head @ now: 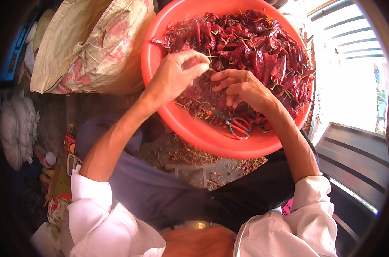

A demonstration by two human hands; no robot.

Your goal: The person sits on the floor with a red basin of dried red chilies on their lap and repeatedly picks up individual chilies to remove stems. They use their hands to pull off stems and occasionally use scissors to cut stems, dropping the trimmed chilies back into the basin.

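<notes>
A wide red plastic basin (188,128) sits before me, heaped with dried red chillies (262,61), many with pale stems. My left hand (178,72) is over the basin's left part, thumb and forefinger brought together in a pinch. A thin pale stem shows just beyond those fingertips; whether they hold it, I cannot tell. To its right, my right hand (242,88) hovers low over the chillies, its fingers curved and apart, with nothing seen in them. Scissors (238,127) with dark blades and red-wrapped handles lie in the basin's near side, below the right hand.
A large woven sack (101,54) with red markings stands left of the basin, its mouth open. Loose stems and chilli bits (191,151) litter the floor under the near rim. Pale bundled sacks (17,128) are at far left. Metal slatted panels (355,154) stand at right.
</notes>
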